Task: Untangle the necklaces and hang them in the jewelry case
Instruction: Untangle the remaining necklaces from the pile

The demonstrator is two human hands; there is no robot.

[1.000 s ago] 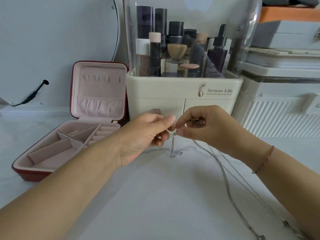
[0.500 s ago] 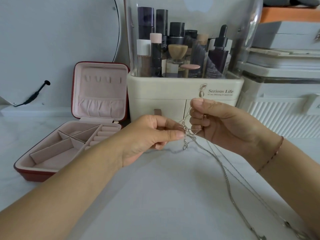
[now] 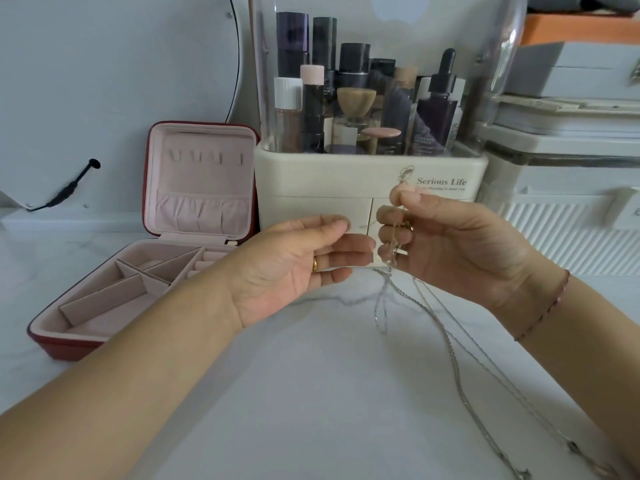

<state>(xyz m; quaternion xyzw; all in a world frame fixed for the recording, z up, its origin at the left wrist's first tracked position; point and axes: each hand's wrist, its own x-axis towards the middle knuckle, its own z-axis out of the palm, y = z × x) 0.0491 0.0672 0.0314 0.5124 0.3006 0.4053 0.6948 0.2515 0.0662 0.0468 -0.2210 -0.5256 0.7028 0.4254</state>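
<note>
Nearest the observer, the necklaces (image 3: pixel 456 372) lie as thin silver chains across the white table (image 3: pixel 294 403), running from the lower right corner up to the right hand (image 3: pixel 460 244). That hand is raised above the table, thumb and forefinger pinched on the upper end of the chains, the remaining fingers curled around them. A short loop hangs beneath it; motion blur leaves it unclear whether the strands there are knotted. The left hand (image 3: pixel 298 268) is just beside it, palm turned inward, fingers straight and apart, gripping nothing. Further left, the jewelry case (image 3: pixel 204 188) stands open on the table, lid upright, pink lining exposed. Behind the hands stands a cream cosmetics organiser (image 3: pixel 329 181).
</note>
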